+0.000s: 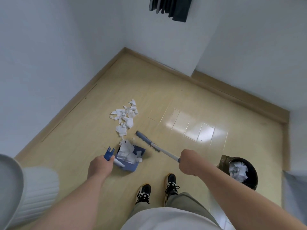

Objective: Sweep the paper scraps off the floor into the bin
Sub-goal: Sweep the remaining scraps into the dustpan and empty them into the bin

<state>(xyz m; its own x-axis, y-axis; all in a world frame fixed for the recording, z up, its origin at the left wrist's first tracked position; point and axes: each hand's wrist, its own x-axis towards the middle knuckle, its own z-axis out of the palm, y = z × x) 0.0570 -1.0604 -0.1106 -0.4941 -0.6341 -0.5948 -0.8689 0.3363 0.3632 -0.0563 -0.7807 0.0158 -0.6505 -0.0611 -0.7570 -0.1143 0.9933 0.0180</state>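
At the left of the view the left hand (99,166) is seen closed round the upright handle of a blue dustpan (130,156), whose forked clip stands up just above the knuckles; the pan is set on the floor (174,90) with its open mouth turned away from the person, towards the far corner. Some torn paper is already heaped inside it. Just beyond that mouth — further from the feet and a little to the left — the remaining paper scraps (125,117) are strewn in a loose band whose long axis runs roughly away from the pan, its near end almost touching the pan's lip. To the right of that near end the broom head (147,141) is held low, slanting from upper left to lower right, beside the scraps rather than behind them. Its pale shaft is gripped by the right hand (189,163), fingers wrapped fully round the end. It is judged that the head must be carried out past the far end of the band and drawn back along its length towards the pan — the right hand being the working one, the left only steadying. At the far right the bin (240,171) is seen, dark, already holding white scraps, close by the right foot.
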